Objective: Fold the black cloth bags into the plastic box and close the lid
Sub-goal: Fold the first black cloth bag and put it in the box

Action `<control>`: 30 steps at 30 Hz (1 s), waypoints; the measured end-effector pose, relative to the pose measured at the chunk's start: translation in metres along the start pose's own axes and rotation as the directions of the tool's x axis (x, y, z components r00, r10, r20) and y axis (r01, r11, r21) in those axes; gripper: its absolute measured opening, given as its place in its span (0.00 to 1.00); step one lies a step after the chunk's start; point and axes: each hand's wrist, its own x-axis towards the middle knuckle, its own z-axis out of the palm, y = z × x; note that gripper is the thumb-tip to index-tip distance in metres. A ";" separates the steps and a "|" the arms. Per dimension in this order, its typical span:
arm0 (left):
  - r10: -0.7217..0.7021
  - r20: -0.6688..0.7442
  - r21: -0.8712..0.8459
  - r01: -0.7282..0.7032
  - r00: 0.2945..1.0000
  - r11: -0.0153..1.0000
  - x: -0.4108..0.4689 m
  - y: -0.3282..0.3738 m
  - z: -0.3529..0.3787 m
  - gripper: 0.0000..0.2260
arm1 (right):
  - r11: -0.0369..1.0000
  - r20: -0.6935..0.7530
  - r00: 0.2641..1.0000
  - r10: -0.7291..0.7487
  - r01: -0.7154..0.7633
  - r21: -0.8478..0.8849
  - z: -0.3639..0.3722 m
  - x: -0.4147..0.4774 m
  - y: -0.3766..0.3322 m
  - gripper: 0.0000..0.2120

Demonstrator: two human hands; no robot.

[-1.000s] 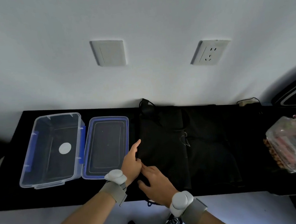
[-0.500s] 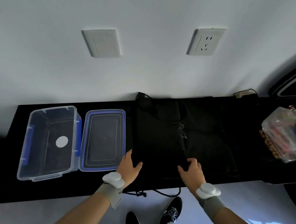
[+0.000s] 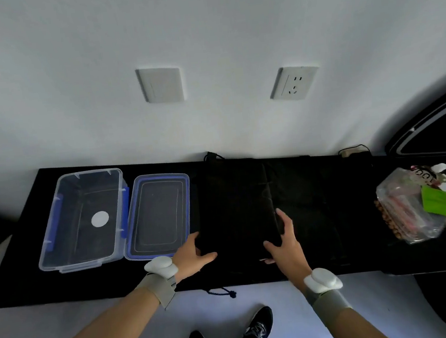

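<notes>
With fingers (image 3: 283, 219) spread, the right hand (image 3: 286, 240) has moved to the black cloth bag's (image 3: 234, 209) right edge while the left hand (image 3: 191, 254), also spread, flattens its 8 o'clock corner on the bench (image 3: 21, 272), suggesting a fold is starting, the open plastic box (image 3: 81, 219) and lid (image 3: 158, 215) waiting at 9 o'clock.
</notes>
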 end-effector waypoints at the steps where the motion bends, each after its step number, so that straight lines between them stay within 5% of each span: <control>1: 0.004 -0.001 -0.011 -0.004 1.000 1.000 -0.004 0.005 -0.004 0.40 | 1.000 0.009 1.000 -0.014 0.014 -0.009 -0.002 -0.002 -0.011 0.27; 5: 0.153 -0.071 -0.043 -0.156 0.986 0.987 -0.037 0.039 -0.017 0.32 | 0.998 0.032 0.999 0.001 -0.004 0.066 -0.006 -0.014 -0.051 0.11; 11: 0.435 -0.102 0.075 -0.429 0.895 0.900 -0.069 0.061 -0.032 0.45 | 0.955 0.104 0.992 -0.074 0.041 0.293 -0.012 -0.040 -0.107 0.22; 15: 0.558 -0.176 0.181 -0.531 0.811 0.828 -0.089 0.092 -0.038 0.47 | 0.964 0.149 0.968 -0.200 0.168 0.205 -0.009 -0.056 -0.138 0.24; 22: 0.524 -0.554 0.232 -0.485 0.647 0.844 -0.108 0.118 -0.064 0.24 | 0.909 -0.071 0.911 -0.407 0.397 -0.125 -0.027 -0.078 -0.186 0.12; 30: 0.478 -0.334 0.192 -0.438 0.812 0.878 -0.145 0.156 -0.108 0.18 | 0.854 -0.164 0.868 -0.468 0.398 -0.335 -0.045 -0.113 -0.233 0.03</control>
